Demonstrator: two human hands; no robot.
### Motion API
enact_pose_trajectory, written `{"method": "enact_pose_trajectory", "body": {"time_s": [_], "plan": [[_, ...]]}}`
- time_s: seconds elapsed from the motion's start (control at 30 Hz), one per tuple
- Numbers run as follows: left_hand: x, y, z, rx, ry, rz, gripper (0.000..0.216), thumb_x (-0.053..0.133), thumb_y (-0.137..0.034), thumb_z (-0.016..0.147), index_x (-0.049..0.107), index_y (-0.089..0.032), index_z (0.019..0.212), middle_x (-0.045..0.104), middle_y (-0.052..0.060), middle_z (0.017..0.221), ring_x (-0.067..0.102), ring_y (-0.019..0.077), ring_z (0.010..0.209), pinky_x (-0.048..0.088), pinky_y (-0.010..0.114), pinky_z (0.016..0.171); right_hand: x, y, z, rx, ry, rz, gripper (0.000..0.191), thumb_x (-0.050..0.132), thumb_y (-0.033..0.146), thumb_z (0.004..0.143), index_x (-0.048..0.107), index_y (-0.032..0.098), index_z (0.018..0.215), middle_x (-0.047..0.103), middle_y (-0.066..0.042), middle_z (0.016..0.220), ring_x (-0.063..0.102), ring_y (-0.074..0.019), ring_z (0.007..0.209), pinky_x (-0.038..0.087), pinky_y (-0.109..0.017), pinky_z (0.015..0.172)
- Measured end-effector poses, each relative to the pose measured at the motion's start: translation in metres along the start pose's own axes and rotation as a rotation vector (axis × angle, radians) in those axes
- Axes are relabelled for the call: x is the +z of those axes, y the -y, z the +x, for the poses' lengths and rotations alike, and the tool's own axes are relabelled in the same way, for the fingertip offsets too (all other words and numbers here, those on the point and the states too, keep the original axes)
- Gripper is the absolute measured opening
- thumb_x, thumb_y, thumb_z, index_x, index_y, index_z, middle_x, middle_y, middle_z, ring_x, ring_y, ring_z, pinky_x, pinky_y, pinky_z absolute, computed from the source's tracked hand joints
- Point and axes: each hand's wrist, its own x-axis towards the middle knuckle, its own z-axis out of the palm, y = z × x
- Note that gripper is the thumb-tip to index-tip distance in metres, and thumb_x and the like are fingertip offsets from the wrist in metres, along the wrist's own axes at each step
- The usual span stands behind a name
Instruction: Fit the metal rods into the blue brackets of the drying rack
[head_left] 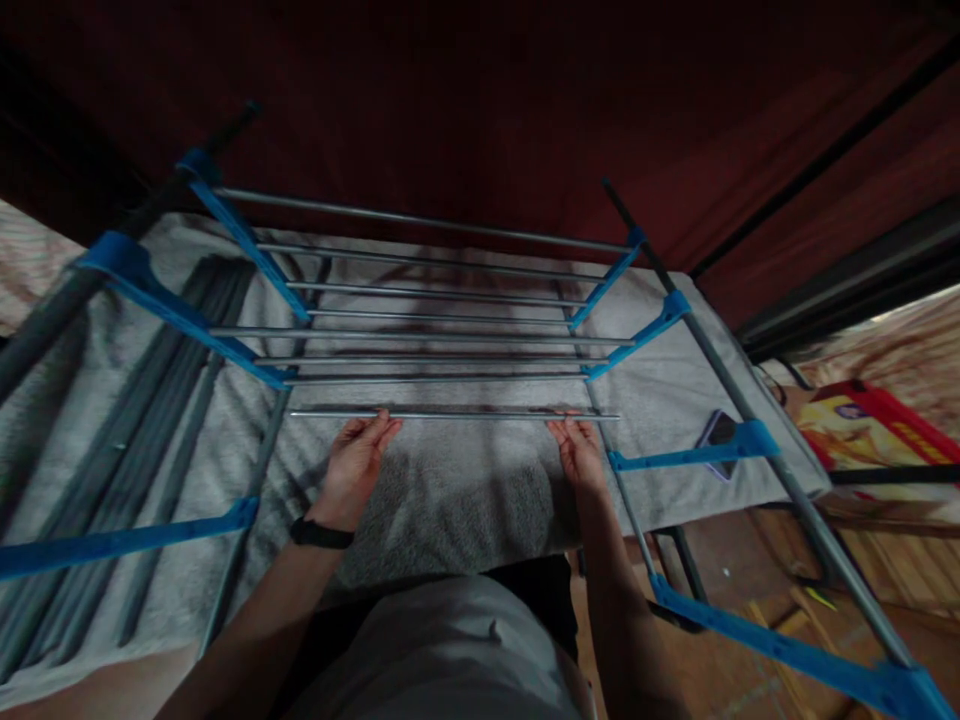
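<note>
A thin grey metal rod (465, 415) is held level across the middle of the view. My left hand (358, 455) pinches it left of its middle, and a dark band sits on that wrist. Toward its right end, my right hand (579, 452) grips the same rod between thumb and fingers. Around both hands stands a rack frame of grey tubes with blue plastic brackets (675, 457). Several cross rods (450, 338) join the left and right brackets beyond my hands. The held rod's ends appear apart from the nearer blue brackets, such as the left one (127, 540).
A grey towel-like cover (465, 480) lies beneath the rack. Several loose grey tubes (112, 470) lie on it at left. A phone (720, 440) rests near the right bracket. Farther right are a red and yellow package (877, 430) and a wooden floor (735, 640). Dark red fabric (450, 100) hangs behind.
</note>
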Motion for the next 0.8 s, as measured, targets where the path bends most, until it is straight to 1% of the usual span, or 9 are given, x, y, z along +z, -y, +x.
{"method": "enact_pose_trajectory", "body": {"time_s": [0.13, 0.27, 0.37, 0.47, 0.6, 0.7, 0.8], "plan": [[-0.001, -0.0005, 0.0015, -0.002, 0.001, -0.007, 0.047, 0.105, -0.017, 0.067, 0.059, -0.023, 0.059, 0.068, -0.005, 0.067, 0.075, 0.0128, 0.076, 0.068, 0.03, 0.095, 0.0011, 0.0009, 0.0004, -0.003, -0.015, 0.023, 0.019, 0.089, 0.032, 0.085, 0.075, 0.03, 0.097, 0.084, 0.001, 0.103, 0.082, -0.0189, 0.1, 0.068, -0.041, 0.105], [-0.001, -0.0004, 0.0029, 0.022, -0.014, -0.001, 0.047, 0.106, -0.021, 0.069, 0.059, -0.024, 0.061, 0.07, -0.005, 0.068, 0.076, 0.0145, 0.077, 0.07, 0.031, 0.093, 0.0007, 0.0013, 0.0036, -0.03, -0.052, 0.057, 0.022, 0.086, 0.043, 0.089, 0.073, 0.029, 0.1, 0.084, -0.004, 0.108, 0.08, -0.0212, 0.11, 0.064, -0.046, 0.113], [-0.0018, 0.0011, 0.0041, 0.048, -0.045, -0.003, 0.046, 0.102, -0.02, 0.074, 0.059, -0.026, 0.061, 0.071, -0.005, 0.068, 0.076, 0.0167, 0.076, 0.072, 0.035, 0.09, 0.0003, -0.0005, 0.0061, -0.039, -0.091, 0.081, 0.025, 0.087, 0.045, 0.088, 0.071, 0.028, 0.099, 0.083, -0.004, 0.107, 0.08, -0.0206, 0.11, 0.063, -0.046, 0.114], [-0.004, 0.0029, 0.005, 0.057, -0.037, -0.006, 0.046, 0.102, -0.019, 0.076, 0.059, -0.027, 0.061, 0.069, -0.006, 0.067, 0.077, 0.0165, 0.077, 0.071, 0.037, 0.094, -0.0003, -0.0029, 0.0075, -0.039, -0.092, 0.08, 0.025, 0.086, 0.045, 0.089, 0.071, 0.029, 0.101, 0.084, -0.003, 0.108, 0.08, -0.0199, 0.11, 0.063, -0.046, 0.115], [-0.0056, 0.0028, 0.0047, 0.049, -0.002, -0.026, 0.045, 0.103, -0.018, 0.074, 0.061, -0.025, 0.061, 0.068, -0.007, 0.066, 0.077, 0.0144, 0.08, 0.07, 0.033, 0.097, -0.0014, -0.0044, 0.0076, -0.05, -0.072, 0.08, 0.026, 0.086, 0.046, 0.09, 0.07, 0.03, 0.103, 0.084, -0.003, 0.109, 0.08, -0.0204, 0.113, 0.063, -0.047, 0.115], [-0.003, 0.0006, 0.0037, 0.032, -0.028, -0.046, 0.044, 0.101, -0.015, 0.074, 0.06, -0.024, 0.06, 0.069, -0.006, 0.066, 0.076, 0.0134, 0.077, 0.07, 0.031, 0.093, -0.0016, -0.0046, 0.0068, -0.045, -0.077, 0.078, 0.025, 0.086, 0.047, 0.09, 0.07, 0.031, 0.101, 0.084, -0.003, 0.108, 0.08, -0.0202, 0.111, 0.064, -0.046, 0.113], [0.0013, -0.0027, 0.0025, 0.007, -0.052, -0.054, 0.043, 0.099, -0.012, 0.075, 0.06, -0.023, 0.06, 0.071, -0.005, 0.066, 0.076, 0.0128, 0.076, 0.069, 0.029, 0.091, -0.001, -0.0049, 0.0058, -0.047, -0.083, 0.079, 0.024, 0.085, 0.048, 0.091, 0.071, 0.031, 0.099, 0.084, -0.002, 0.108, 0.08, -0.0189, 0.109, 0.065, -0.041, 0.11]]}}
